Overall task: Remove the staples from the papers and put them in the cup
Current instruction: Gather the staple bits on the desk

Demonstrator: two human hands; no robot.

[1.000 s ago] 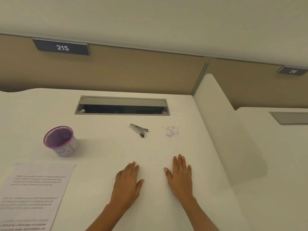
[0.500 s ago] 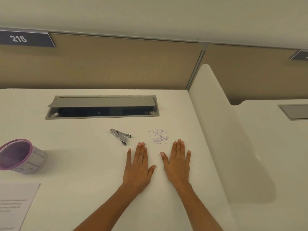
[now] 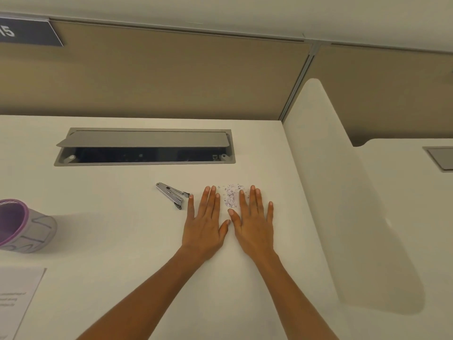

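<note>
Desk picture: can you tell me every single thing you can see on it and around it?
Desk: one, white, under everything.
Cup: one, grey with a purple rim, left edge, partly cut off.
Paper: one in view, white with print, bottom left corner.
Staple remover: one, silver, middle of the desk.
Staples: one small pile, silvery purple, right of the staple remover.
Hatch: one, grey, lid raised, back of the desk.
Sign: one, dark with white digits, top left on the wall.
Divider: one, white, right of the desk.
Left hand: one, flat on the desk, left of the staples.
Right hand: one, flat on the desk, right of the staples.
</note>
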